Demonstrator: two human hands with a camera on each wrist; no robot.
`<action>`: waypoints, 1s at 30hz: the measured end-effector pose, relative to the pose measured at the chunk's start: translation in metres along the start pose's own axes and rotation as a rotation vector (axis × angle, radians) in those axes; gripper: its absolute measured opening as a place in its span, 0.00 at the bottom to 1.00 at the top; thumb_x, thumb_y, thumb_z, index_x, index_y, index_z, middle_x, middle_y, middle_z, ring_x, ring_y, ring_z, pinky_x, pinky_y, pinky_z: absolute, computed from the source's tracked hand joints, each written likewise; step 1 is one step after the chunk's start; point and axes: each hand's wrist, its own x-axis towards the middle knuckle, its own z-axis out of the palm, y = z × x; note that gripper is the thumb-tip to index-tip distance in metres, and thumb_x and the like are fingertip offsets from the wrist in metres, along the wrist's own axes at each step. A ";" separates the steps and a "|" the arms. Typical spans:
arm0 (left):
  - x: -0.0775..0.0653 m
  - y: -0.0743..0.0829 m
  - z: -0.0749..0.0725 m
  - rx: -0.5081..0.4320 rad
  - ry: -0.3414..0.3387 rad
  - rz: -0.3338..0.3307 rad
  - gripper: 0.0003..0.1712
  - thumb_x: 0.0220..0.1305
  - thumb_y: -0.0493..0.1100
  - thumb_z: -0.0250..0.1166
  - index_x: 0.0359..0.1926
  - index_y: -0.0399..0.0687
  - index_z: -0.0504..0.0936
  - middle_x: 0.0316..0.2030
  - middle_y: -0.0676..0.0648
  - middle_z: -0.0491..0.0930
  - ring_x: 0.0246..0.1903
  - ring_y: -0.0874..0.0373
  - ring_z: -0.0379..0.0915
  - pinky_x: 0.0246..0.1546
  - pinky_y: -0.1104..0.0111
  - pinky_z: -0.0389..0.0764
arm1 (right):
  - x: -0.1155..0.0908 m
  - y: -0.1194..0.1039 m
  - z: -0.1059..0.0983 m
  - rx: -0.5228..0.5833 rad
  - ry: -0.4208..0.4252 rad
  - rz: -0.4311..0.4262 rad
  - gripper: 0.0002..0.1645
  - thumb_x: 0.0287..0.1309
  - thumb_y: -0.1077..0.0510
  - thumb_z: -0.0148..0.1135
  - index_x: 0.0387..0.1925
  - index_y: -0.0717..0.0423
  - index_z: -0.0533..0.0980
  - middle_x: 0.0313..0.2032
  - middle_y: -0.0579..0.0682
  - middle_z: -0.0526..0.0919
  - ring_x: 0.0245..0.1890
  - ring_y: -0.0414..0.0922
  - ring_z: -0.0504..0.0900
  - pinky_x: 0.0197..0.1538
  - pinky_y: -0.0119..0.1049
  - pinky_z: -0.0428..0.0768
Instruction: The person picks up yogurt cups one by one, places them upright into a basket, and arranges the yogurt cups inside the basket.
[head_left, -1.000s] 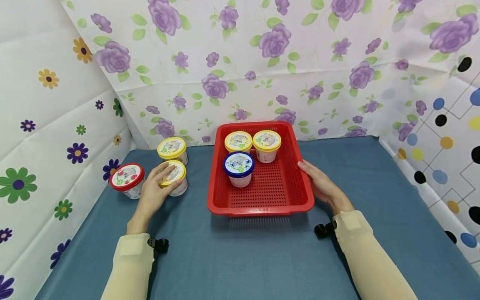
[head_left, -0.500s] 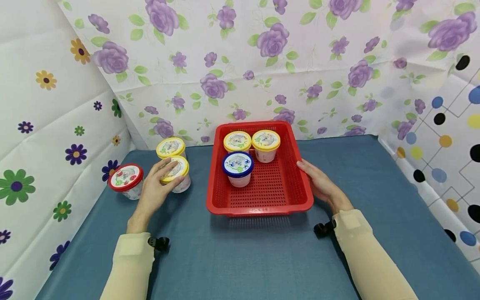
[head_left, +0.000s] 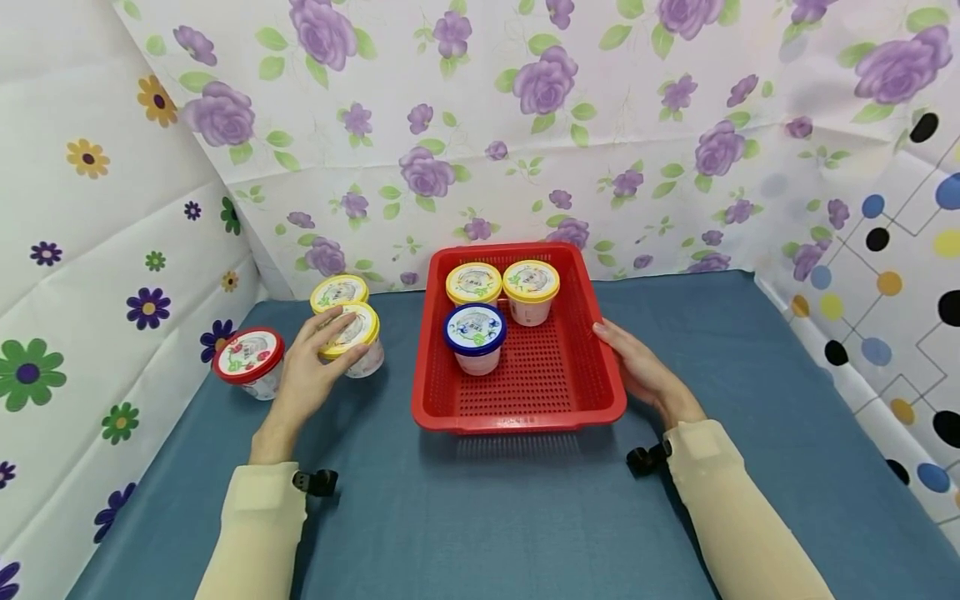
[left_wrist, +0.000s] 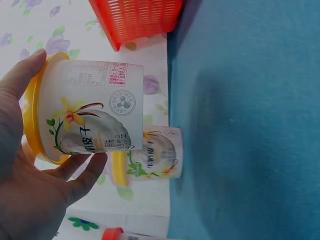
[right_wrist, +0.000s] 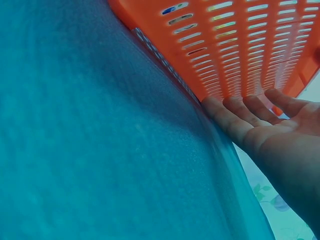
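Note:
My left hand (head_left: 307, 375) grips a yellow-lidded tub (left_wrist: 95, 107) by its lid, thumb on one side and fingers on the other. In the left wrist view its base hangs clear of the table. Behind it stands another yellow-lidded tub (head_left: 339, 289), partly covered in the head view. A red-lidded tub (head_left: 249, 358) sits left of the hand. My right hand (head_left: 643, 367) rests against the right side of a red basket (head_left: 517, 421), its straight fingers (right_wrist: 227, 117) touching the slotted wall. In the basket are two yellow-lidded tubs (head_left: 532, 287) and a blue-lidded tub (head_left: 476, 333).
Blue cloth (head_left: 480, 525) covers the table. A flowered sheet (head_left: 495, 125) rises directly behind the basket. Other patterned sheets stand along the left side (head_left: 82, 275) and the right side (head_left: 885, 333).
My left hand has raised the yellow-lidded tub off the table and shifted it slightly right, covering more of the tub behind. The right hand and basket hold their places.

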 end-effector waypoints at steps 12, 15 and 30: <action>0.012 0.024 -0.012 -0.031 0.029 0.066 0.33 0.68 0.50 0.73 0.72 0.56 0.76 0.75 0.50 0.64 0.74 0.45 0.58 0.64 0.66 0.70 | -0.001 -0.001 0.001 -0.004 -0.003 -0.002 0.36 0.83 0.43 0.42 0.82 0.53 0.52 0.68 0.72 0.67 0.55 0.54 0.85 0.52 0.49 0.86; 0.016 0.034 -0.015 -0.049 0.043 0.101 0.32 0.68 0.49 0.73 0.72 0.57 0.77 0.75 0.51 0.65 0.73 0.46 0.60 0.57 0.80 0.66 | -0.001 -0.001 0.001 -0.001 -0.008 -0.002 0.36 0.83 0.43 0.41 0.82 0.53 0.51 0.68 0.72 0.67 0.55 0.53 0.85 0.52 0.49 0.86; 0.045 0.086 -0.020 -0.053 0.008 0.198 0.32 0.67 0.48 0.74 0.71 0.58 0.78 0.74 0.54 0.66 0.70 0.52 0.61 0.56 0.76 0.69 | 0.000 -0.003 0.000 0.009 -0.023 0.001 0.37 0.83 0.41 0.42 0.82 0.53 0.51 0.70 0.74 0.64 0.57 0.55 0.83 0.53 0.49 0.86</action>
